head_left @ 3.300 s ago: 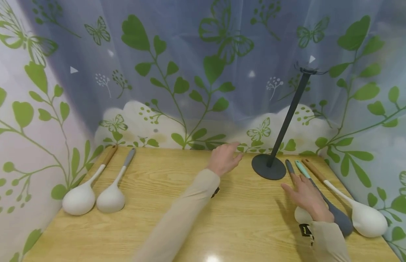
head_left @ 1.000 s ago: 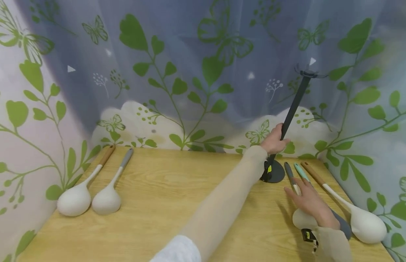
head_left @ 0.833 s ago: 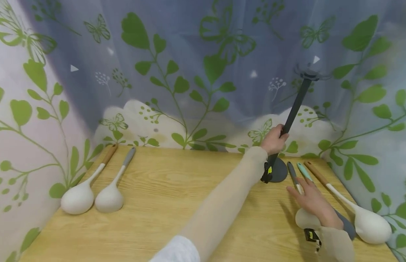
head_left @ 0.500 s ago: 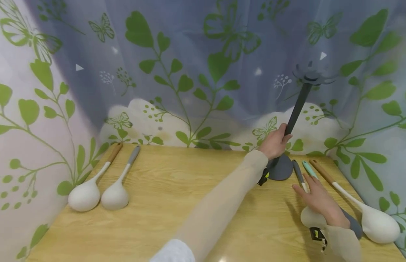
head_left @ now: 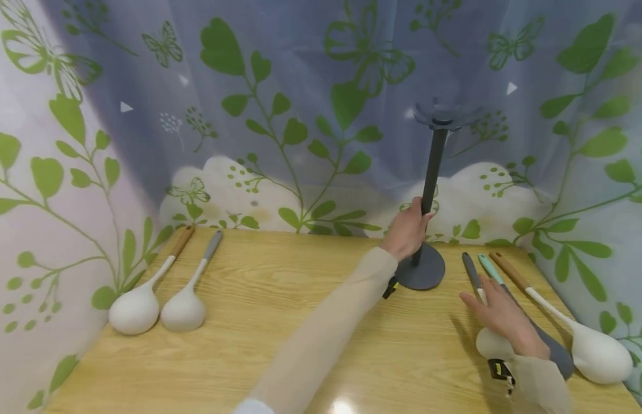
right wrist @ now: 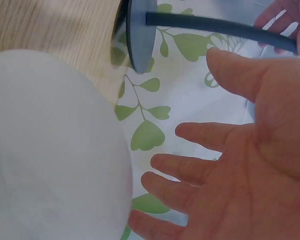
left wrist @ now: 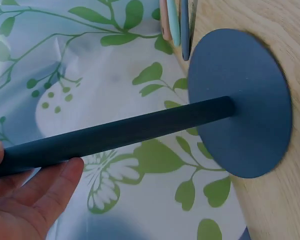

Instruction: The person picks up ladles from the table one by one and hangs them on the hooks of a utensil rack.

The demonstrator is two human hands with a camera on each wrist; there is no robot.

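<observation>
My left hand grips the pole of a black utensil stand. The stand has a round flat base and a ring of hooks at its top. In the left wrist view the fingers and thumb wrap the pole well above the base. My right hand, fingers spread, is over the utensils at the right. Under it are a grey-handled utensil with a white head and a mint-handled utensil with a dark grey head, both partly hidden. The right wrist view shows its palm holding nothing.
A white ladle with a brown handle lies at the far right. Two more white ladles, one brown-handled and one grey-handled, lie at the left of the wooden table. A leaf-patterned curtain hangs close behind and beside the table.
My left hand reached right, took hold of the stand's pole, and has brought the stand a little to the left, its pole now more upright. The right hand has stayed over the utensils.
</observation>
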